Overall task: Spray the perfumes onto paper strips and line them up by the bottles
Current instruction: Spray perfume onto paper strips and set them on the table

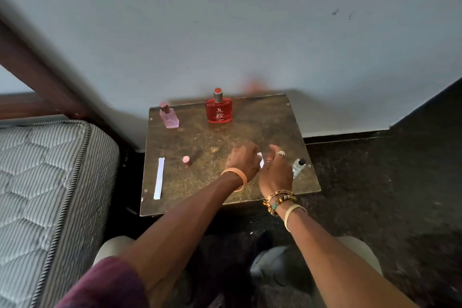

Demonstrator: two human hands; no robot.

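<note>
— Two bottles at the back of the worktop [250, 130]: red bottle [219, 110] reads "RED ZX", pink bottle [169, 117] label unreadable.

— Hands? Left hand [243, 161] and right hand [275, 170] meet over a paper strip [260, 159], both pinching it. Clear bottle [298, 167] lies just right, another strip [159, 179] far left, pink cap [186, 160] between.

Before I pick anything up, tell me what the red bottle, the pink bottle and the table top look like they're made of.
Red bottle: looks like clear glass holding red liquid, glossy, with a silvery metallic-looking collar under a red cap.
Pink bottle: pale see-through body, probably glass though clear plastic is possible; its cap looks metallic pink.
Table top: mottled brown, faintly shiny surface with small fasteners at the corners, possibly laminate or a stone-look sheet; I cannot tell for sure.
</note>
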